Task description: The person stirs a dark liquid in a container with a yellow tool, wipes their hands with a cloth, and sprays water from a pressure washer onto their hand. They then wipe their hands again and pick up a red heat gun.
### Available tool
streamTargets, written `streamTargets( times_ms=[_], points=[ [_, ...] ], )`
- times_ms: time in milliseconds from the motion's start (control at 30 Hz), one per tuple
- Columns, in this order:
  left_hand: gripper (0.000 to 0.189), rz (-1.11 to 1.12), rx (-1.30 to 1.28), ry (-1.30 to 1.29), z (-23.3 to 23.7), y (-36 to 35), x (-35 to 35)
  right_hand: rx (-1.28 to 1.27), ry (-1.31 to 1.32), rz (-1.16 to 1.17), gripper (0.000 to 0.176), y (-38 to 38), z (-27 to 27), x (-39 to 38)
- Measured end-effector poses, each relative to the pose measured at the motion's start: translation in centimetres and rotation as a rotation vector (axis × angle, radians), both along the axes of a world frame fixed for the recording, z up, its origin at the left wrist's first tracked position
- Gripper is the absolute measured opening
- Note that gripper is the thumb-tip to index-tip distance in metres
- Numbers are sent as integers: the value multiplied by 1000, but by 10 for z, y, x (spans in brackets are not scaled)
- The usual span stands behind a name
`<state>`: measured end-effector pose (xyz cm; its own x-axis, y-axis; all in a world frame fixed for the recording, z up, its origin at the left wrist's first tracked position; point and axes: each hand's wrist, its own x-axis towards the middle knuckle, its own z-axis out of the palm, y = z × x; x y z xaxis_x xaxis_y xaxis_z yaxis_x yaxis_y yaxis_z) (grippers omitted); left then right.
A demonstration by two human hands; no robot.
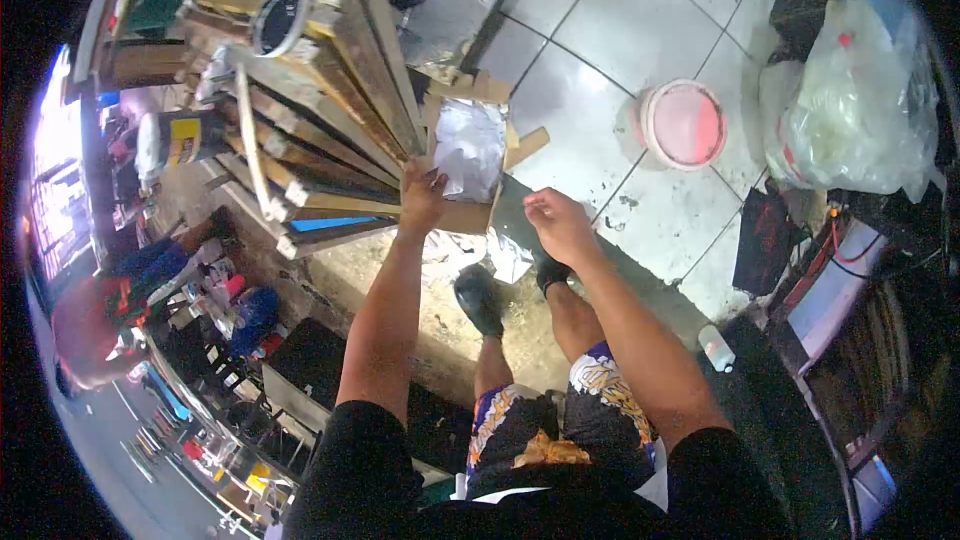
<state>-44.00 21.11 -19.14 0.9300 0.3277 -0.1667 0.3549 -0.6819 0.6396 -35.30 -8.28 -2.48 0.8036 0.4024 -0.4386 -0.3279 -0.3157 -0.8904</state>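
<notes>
My left hand (422, 198) has its fingers curled over the left edge of an open cardboard box (465, 217). Crumpled silvery-white sheets (470, 150) fill the box. Right beside that hand, the ends of several wooden frames (370, 90) come together. My right hand (560, 227) is in the air to the right of the box, apart from it. Its fingers are bent in and close together, with nothing visible in them. Scraps of white paper (510, 258) lie on the floor below the box, near my dark shoes (480, 300).
A white bucket (684, 125) with pinkish contents stands on the tiles. Stuffed plastic bags (860, 100) are at the right, and a small white bottle (715, 348) lies lower down. Another round container (279, 20) rests on the frames. Another person (95, 330) is at the far left.
</notes>
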Motion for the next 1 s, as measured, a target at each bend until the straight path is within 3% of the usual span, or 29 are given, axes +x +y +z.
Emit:
streamTargets(
  times_ms=[33,67,133,200,267,300,333,400,467,533,567,600,667,700,767,800,833,867,933,1000],
  points=[
    [28,93,-177,76,96,-25,30,-47,-12,62,21,6,17,5],
    [28,98,-168,53,135,-32,32,-37,-34,68,21,13,27,3],
    [39,288,-588,144,196,-41,27,91,173,-40,19,31,48,-6],
    [42,320,-487,106,273,-83,14,243,286,-162,43,55,115,-16],
    [41,229,-495,-368,303,-148,-9,473,275,-359,50,84,138,-50],
    [37,342,-549,-365,339,-168,-13,657,507,-396,50,85,162,-51],
    [34,448,-610,-363,386,-183,-21,837,741,-417,51,84,188,-54],
    [42,227,-433,-461,453,-208,-61,1029,674,-244,55,65,196,-63],
    [43,217,-567,-528,468,-214,-103,973,350,-217,56,58,249,-100],
    [44,115,-332,-717,513,-196,-140,893,187,-101,58,73,327,-165],
    [46,160,-674,-843,508,-176,-153,970,44,24,56,82,332,-195],
    [46,158,-655,-893,530,-155,-173,818,-232,99,49,86,372,-228],
    [38,95,-67,-811,570,-130,-217,766,-291,270,60,89,421,-267],
    [42,222,-315,-806,616,-154,-240,720,-10,291,65,93,435,-275],
    [41,297,-170,-850,658,-190,-287,713,420,245,83,99,483,-293],
    [43,290,-39,-921,674,-204,-308,766,469,432,88,97,500,-300],
    [46,314,-227,-874,668,-203,-326,810,470,456,86,99,502,-315],
    [46,334,-215,-886,672,-199,-344,854,474,482,83,101,503,-331],
    [44,192,233,-1030,686,-181,-378,912,389,519,75,91,526,-381],
    [28,249,375,-1170,688,-165,-407,956,298,578,59,91,525,-421]
  ],
)
